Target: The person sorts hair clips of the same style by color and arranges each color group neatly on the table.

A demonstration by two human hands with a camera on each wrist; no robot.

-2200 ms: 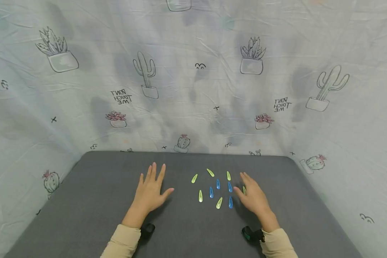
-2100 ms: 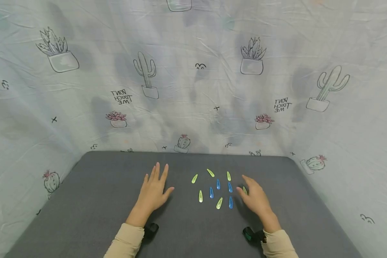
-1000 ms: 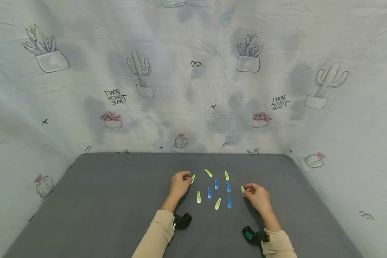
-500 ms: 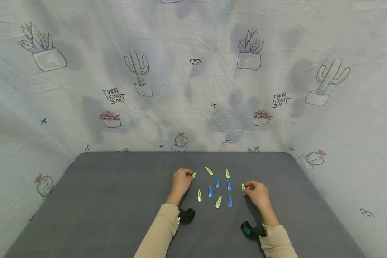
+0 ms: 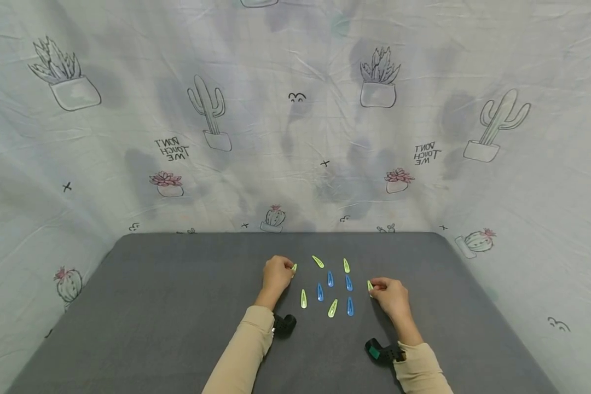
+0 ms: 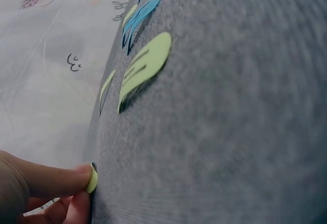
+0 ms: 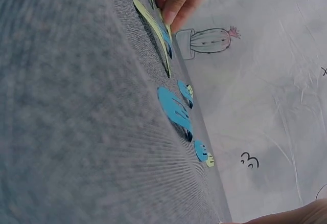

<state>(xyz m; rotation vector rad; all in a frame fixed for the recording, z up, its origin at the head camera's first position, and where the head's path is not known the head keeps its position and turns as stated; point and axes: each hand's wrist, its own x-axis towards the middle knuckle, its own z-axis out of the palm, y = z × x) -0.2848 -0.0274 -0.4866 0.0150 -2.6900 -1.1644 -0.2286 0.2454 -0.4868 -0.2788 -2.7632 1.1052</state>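
Note:
My left hand (image 5: pixel 277 274) pinches a yellow-green snap hair clip (image 5: pixel 294 268) at the left of the group; the left wrist view shows this clip's end (image 6: pixel 92 179) between thumb and finger. On the right, my right hand (image 5: pixel 393 297) holds another yellow-green hair clip (image 5: pixel 370 287) between thumb and fingers. Only a strip of the right hand (image 7: pixel 296 216) shows in the right wrist view. Blue hair clips (image 5: pixel 320 292) and further yellow-green ones (image 5: pixel 303 299) lie spread between the hands. Whether the held clips touch the table cannot be told.
The clips lie on a dark grey table (image 5: pixel 177 328). A pale curtain (image 5: pixel 295 137) printed with cacti rises behind the table and along both sides. Black wrist cameras (image 5: pixel 284 325) sit below each hand, near the beige sleeves (image 5: pixel 243 350).
My left hand has moved right from its spread position to pinch a clip. My right hand's fingers have curled onto the clip beside them. The other clips have stayed in place.

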